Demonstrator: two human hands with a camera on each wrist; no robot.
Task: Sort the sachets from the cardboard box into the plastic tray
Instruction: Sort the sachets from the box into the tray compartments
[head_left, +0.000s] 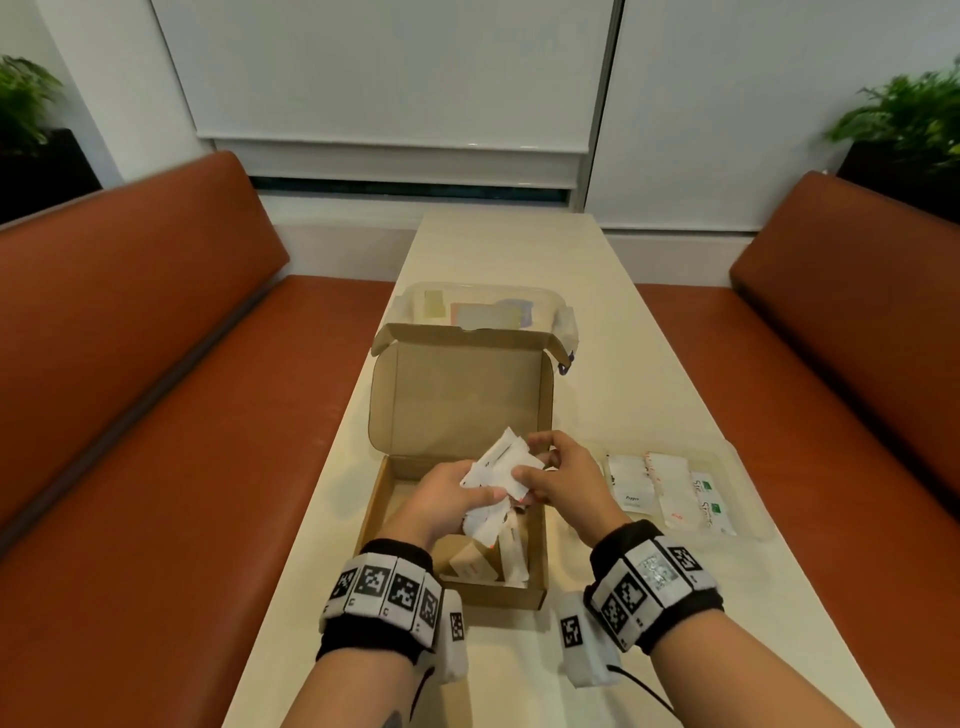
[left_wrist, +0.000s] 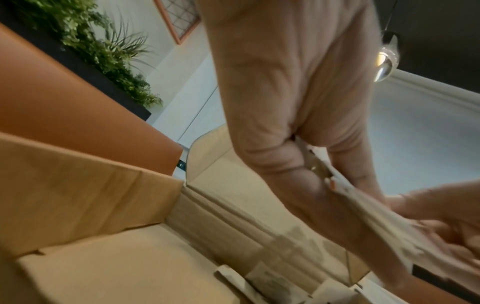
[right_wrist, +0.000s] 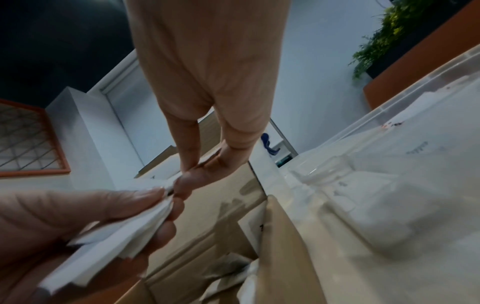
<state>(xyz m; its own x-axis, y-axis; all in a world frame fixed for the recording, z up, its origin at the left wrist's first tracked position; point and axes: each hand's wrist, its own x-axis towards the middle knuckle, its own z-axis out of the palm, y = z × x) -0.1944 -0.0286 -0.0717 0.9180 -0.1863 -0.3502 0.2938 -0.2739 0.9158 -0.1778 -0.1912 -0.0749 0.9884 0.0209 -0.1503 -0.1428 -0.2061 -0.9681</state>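
Note:
An open cardboard box (head_left: 395, 488) sits on the table before me, its lid (head_left: 457, 395) standing up at the back. Above the box my left hand (head_left: 457, 491) grips a bunch of white sachets (head_left: 501, 467). My right hand (head_left: 558, 470) pinches the same bunch from the right, thumb and fingers on the top sachets (right_wrist: 145, 218). More sachets (head_left: 483, 564) lie in the near end of the box. The clear plastic tray (head_left: 753, 519) lies right of the box with white sachets (head_left: 670, 491) in rows inside it.
A clear lidded container (head_left: 483, 306) stands behind the box lid. Orange bench seats (head_left: 156, 415) run along both sides of the narrow cream table (head_left: 597, 312). Potted plants (head_left: 914, 114) stand at the far corners.

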